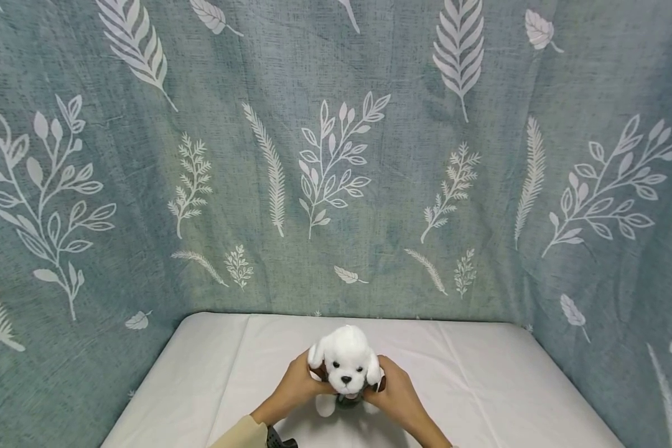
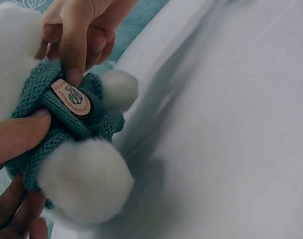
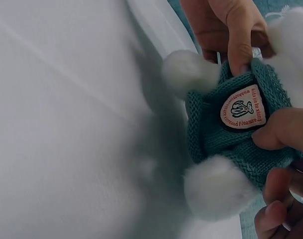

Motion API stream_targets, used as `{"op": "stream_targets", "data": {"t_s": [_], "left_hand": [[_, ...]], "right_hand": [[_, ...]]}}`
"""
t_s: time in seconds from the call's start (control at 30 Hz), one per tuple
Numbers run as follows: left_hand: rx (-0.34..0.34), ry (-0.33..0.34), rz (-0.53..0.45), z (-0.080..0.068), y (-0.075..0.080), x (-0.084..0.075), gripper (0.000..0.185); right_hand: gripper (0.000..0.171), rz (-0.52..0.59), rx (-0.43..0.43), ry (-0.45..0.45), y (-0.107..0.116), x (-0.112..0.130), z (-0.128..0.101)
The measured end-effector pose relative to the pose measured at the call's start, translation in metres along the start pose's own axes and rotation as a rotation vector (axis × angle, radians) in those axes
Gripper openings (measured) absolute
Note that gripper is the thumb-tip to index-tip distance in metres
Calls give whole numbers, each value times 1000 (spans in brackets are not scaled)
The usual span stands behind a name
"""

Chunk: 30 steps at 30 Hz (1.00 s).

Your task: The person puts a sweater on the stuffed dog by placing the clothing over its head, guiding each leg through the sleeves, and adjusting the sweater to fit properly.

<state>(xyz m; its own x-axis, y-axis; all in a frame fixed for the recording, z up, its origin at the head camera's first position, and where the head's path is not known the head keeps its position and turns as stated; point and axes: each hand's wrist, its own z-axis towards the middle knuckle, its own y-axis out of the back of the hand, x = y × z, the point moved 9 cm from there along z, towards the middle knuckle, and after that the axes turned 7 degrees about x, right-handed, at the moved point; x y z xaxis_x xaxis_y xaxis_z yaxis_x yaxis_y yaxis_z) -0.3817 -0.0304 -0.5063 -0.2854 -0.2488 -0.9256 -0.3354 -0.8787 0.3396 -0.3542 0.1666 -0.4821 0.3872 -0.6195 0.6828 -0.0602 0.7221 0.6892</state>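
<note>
- Plush dog [image 1: 345,362]: white, floppy-eared, dark nose; we log it upright at the near middle of the white sheet [image 1: 481,379], face turned toward us, paws just above or on the cloth.
- Knitted sweater [image 2: 66,124]: teal, worn by the dog; an oval pink patch [image 2: 70,97] with a printed figure and lettering sits on it, seen also in the right wrist view [image 3: 243,107].
- Left hand [image 1: 297,384]: we hold the dog's left flank, thumb [image 2: 22,133] pressed on the knit beside the patch, fingers curled under the body.
- Right hand [image 1: 396,392]: we grip the opposite flank; a fingertip [image 2: 72,74] pinches the sweater's edge just above the patch.
- Relation: the dog stands between the two hands, its long axis vertical, both hands equally near and touching; neither is free.
- White paws [image 3: 218,186]: two round ones project from the sweater toward the sheet.
- Surround: grey-green curtain [image 1: 336,155] printed with pale leaves, hanging behind and at both sides.
- Beige sleeve [image 1: 241,435] on the left forearm.
</note>
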Motion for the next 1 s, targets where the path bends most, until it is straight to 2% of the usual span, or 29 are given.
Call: {"op": "stream_targets", "data": {"t_s": [0.17,0.4,0.57,0.67,0.83,1.0], "left_hand": [[-7,-2,3,4,-4,1,57],[0,28,47,4,-8,8,67],[-2,11,66,4,-10,7,73],[2,9,66,4,-10,8,70],[29,42,42,3,-11,13,67],[60,43,42,3,-10,15,69]], "right_hand": [[46,12,-5,0,2,-6,2],[43,-4,3,-3,0,-15,2],[42,-6,2,-13,-1,-21,2],[42,4,9,-28,-1,-23,3],[45,41,36,-46,-4,-27,2],[47,43,39,-34,-3,-28,2]]}}
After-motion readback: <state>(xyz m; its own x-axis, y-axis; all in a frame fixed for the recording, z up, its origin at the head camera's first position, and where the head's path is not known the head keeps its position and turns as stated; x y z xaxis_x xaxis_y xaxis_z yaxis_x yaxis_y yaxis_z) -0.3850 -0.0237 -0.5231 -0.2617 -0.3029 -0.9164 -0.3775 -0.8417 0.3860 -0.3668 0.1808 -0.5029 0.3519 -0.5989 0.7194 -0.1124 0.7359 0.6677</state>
